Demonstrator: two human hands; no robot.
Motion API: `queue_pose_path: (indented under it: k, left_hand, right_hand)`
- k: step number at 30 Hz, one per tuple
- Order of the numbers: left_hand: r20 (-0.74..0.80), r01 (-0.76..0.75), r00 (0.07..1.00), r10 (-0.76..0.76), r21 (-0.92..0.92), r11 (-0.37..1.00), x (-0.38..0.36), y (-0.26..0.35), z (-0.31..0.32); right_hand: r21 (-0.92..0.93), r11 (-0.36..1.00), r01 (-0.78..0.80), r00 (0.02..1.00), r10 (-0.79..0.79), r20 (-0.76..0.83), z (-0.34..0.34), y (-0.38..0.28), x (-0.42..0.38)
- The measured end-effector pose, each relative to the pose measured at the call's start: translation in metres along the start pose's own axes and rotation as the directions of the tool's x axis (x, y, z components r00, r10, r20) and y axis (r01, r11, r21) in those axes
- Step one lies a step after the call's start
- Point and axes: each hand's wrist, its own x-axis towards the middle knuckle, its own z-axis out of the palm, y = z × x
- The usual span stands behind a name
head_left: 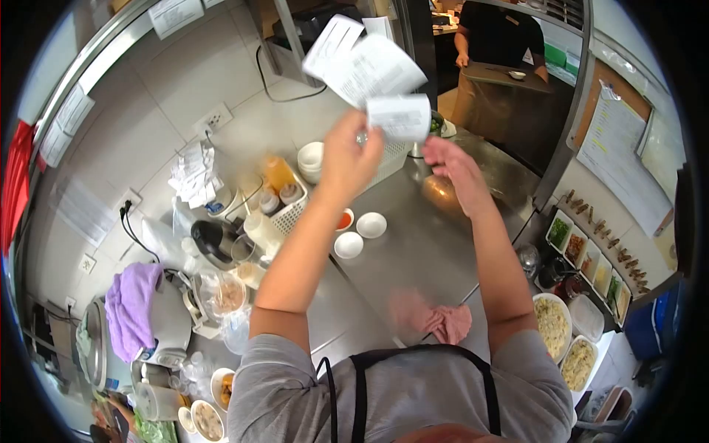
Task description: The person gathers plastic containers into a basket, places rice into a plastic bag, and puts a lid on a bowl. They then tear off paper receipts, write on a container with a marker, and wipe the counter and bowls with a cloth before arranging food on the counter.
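Note:
Both my arms reach up and forward over the steel counter. My left hand (353, 155) is closed on white printed paper slips (377, 72), which hang raised beneath a metal shelf. Just right of the lowest slip (399, 118) is my right hand (456, 168), with its fingers apart and slightly blurred; it holds nothing. Below my hands, two small white bowls (371, 225) sit on the counter beside a dish of red sauce (345, 219). A pink cloth (447, 323) lies near my body.
Sauce bottles stand in a white basket (289, 214) at left, near stacked bowls (311, 156). A purple towel (133, 310) drapes over a large pot. Food trays (589, 258) line the right side. Beyond the counter, a person (502, 37) holds a tray (506, 77).

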Motion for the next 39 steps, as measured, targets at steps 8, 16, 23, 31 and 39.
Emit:
queue_pose_path:
  k: [8, 16, 23, 31, 39]
  left_hand:
    - [0.080, 0.451, 0.871, -0.485, -0.524, 0.722, -0.113, 0.005, -0.031]
    - [-0.213, 0.370, 0.770, -0.602, -0.619, 0.693, -0.120, 0.006, -0.149]
    - [0.020, 0.497, 0.861, -0.508, -0.241, 0.834, -0.141, 0.021, -0.225]
    - [0.165, 0.671, 0.739, -0.654, -0.093, 0.735, -0.166, 0.041, -0.274]
    - [-0.358, 0.310, 0.704, -0.613, -0.622, 0.719, -0.154, 0.029, -0.333]
  right_hand:
    - [-0.011, 0.952, -0.305, 0.913, 0.296, 0.280, 0.073, -0.018, -0.013]
    - [-0.277, 0.906, -0.321, 0.733, 0.423, 0.533, 0.150, -0.005, -0.006]
    - [-0.289, 0.956, -0.044, 0.776, 0.215, 0.593, 0.236, -0.018, 0.026]
    - [-0.145, 0.984, -0.099, 0.655, 0.175, 0.735, 0.317, -0.030, 0.017]
    - [-0.089, 0.985, -0.148, 0.753, 0.171, 0.635, 0.346, -0.013, 0.013]
